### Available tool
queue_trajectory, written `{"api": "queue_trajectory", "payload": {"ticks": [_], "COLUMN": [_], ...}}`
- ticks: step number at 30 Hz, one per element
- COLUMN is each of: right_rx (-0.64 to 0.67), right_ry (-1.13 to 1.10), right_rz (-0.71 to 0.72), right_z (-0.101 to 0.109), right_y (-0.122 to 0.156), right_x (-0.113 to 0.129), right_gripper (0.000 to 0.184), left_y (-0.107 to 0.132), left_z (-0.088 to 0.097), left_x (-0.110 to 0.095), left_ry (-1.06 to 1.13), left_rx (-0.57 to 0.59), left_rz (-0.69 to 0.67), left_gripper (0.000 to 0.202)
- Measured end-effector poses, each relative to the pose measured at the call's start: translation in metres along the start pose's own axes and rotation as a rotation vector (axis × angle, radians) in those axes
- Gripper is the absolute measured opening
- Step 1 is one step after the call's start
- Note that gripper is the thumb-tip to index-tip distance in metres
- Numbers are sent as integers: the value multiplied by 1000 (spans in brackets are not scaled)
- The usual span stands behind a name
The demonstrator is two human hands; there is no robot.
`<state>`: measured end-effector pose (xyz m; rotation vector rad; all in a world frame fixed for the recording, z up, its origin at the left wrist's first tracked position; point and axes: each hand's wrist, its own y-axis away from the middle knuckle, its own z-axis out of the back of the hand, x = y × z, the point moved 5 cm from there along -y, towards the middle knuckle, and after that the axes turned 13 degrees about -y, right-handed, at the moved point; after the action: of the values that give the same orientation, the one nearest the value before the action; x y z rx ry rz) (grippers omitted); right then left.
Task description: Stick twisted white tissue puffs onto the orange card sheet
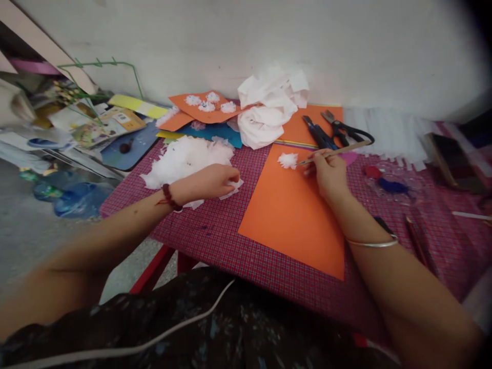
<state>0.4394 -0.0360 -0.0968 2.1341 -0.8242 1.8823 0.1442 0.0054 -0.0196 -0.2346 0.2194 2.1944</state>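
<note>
My right hand (pixel 326 171) is closed around a thin wooden brush (pixel 338 151), its tip touching a small white tissue tuft (pixel 288 160) on the top of an orange paper sheet (pixel 295 215). My left hand (pixel 215 182) reaches left with fingers curled on white tissue pieces (pixel 230 190) at the edge of a white tissue pile (pixel 184 156). A dark bead bracelet sits on my left wrist, a silver bangle on my right.
A red checked cloth (pixel 215 236) covers the table. Behind lie crumpled white paper (pixel 269 110), orange card with white tufts (pixel 207 105), black scissors (pixel 346 128), a blue cutter (pixel 317 133). A paint palette (pixel 388 182) and phone (pixel 451 161) sit right; clutter at left.
</note>
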Motion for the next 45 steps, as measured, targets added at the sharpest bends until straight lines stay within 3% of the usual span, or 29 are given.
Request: {"api": "queue_trajectory", "payload": {"ticks": [3, 8, 13, 15, 18, 21, 24, 27, 31, 34, 37, 41, 45], "right_rx": [6, 34, 37, 28, 24, 25, 13, 31, 86, 102, 110, 144, 193], "right_ry": [16, 25, 24, 20, 5, -26, -54, -78, -108, -79, -36, 6, 41], "right_rz": [21, 21, 43, 42, 31, 10, -12, -29, -27, -51, -80, -62, -46], "right_z": [-1, -3, -3, -3, -4, -5, -7, -10, -14, -14, -13, -16, -21], "right_y": [1, 0, 0, 0, 0, 1, 2, 5, 7, 6, 6, 6, 5], "right_x": [2, 2, 2, 2, 2, 3, 7, 12, 17, 16, 15, 14, 12], "right_gripper": [31, 33, 31, 31, 31, 29, 27, 26, 27, 27, 27, 27, 27], "left_y": [13, 19, 16, 15, 15, 16, 7, -17, -64, -101, -126, -135, -129], "left_z": [-13, -21, -23, -24, -15, 6, 29, 33, 13, -9, -30, -51, -56], "left_x": [9, 21, 21, 22, 30, 33, 22, 2, -26, -43, -47, -34, -24], "left_ry": [-71, -27, -74, -52, 154, 438, 650, 794, 903, 1011, 1143, 1278, 1324], "left_rx": [-75, -268, -310, -309, -334, -375, -398, -302, -197, -187, -227, -306, -320], "left_rz": [60, 179, 161, 156, 250, 356, 346, 289, 246, 220, 230, 311, 341], "left_gripper": [24, 39, 5, 11, 9, 6, 7, 8, 10, 10, 6, 10, 13]}}
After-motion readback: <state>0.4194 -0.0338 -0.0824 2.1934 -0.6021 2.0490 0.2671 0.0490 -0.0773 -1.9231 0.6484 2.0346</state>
